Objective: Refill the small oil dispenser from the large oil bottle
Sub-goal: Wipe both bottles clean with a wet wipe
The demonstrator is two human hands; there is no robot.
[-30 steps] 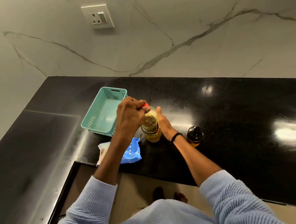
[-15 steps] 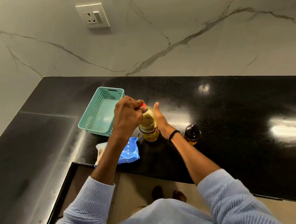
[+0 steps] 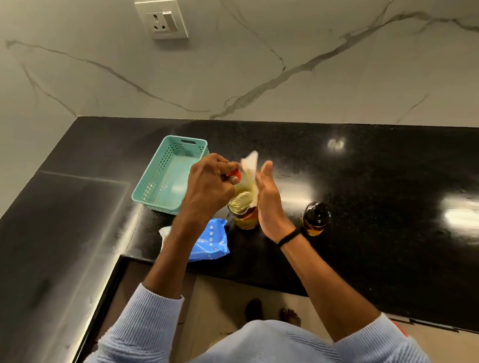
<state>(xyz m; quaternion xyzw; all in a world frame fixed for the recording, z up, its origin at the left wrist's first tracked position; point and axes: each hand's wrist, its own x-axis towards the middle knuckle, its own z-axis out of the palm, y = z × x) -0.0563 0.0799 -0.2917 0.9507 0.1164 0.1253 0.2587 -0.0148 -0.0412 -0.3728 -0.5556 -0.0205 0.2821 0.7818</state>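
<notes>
Though not yet pouring, sets up for it: grips cap [image 3: 234, 173] with left hand [image 3: 207, 185], fingers curled tight over the red top, likely to twist it off. Braces bottle [image 3: 243, 210] from the other side with right hand [image 3: 268, 199], fingers straight and flat against it, wrapped round nothing. Holds tissue [image 3: 250, 165] sandwiched between that palm and the bottle's side, probably for purchase on slick plastic or to catch drips; unclear if pinned by thumb. Stands bottle upright on counter [image 3: 371, 188], base down, to resist the twist without tipping. Has dispenser [image 3: 315, 218] upright just right of the right wrist, apart from both hands, close enough for the pour to come. Has basket [image 3: 153, 176] just left of the left hand, pack [image 3: 211, 242] partly under the left forearm. Puts cap inside the left fingertips, bottle's neck between the two hands, body touching the right palm through tissue.
</notes>
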